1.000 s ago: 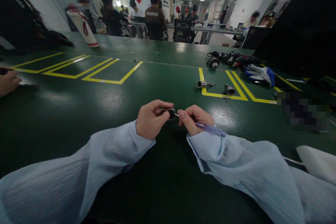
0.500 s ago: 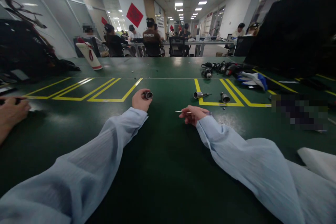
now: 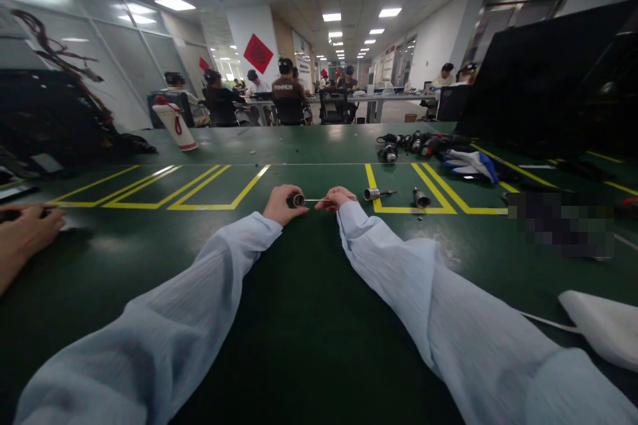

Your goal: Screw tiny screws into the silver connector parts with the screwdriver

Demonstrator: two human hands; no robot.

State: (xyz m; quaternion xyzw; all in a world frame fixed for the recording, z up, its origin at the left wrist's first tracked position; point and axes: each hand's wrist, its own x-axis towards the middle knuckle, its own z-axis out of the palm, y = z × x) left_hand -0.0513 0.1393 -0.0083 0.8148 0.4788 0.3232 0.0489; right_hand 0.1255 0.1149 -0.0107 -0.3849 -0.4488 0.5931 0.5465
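Note:
My left hand (image 3: 281, 204) is closed around a short round metal connector shell (image 3: 298, 200), its open end facing right and toward me. In the fingers of my right hand (image 3: 339, 197) is a thin, pointed metal tool (image 3: 314, 200). Its tip reaches the rim of the shell; whether it is inside I cannot tell. To the right of my right hand, a metal connector part (image 3: 371, 194) with a thin shaft lies on the table. Beyond it another metal connector shell (image 3: 421, 198) lies tilted, with a tiny dark piece (image 3: 419, 218) close by.
Yellow tape (image 3: 239, 198) marks the green table. Cables with connectors (image 3: 389, 153) and blue-and-white gloves (image 3: 471, 166) lie at the back right. A white cup (image 3: 175, 125) stands at the back left. Another person's hand (image 3: 30, 232) is at the left edge. A white object (image 3: 601, 325) sits at right.
My right hand has moved left, bringing the thin tool's tip up to the connector shell. My left hand has shifted slightly right with the shell. The view has tilted up a little.

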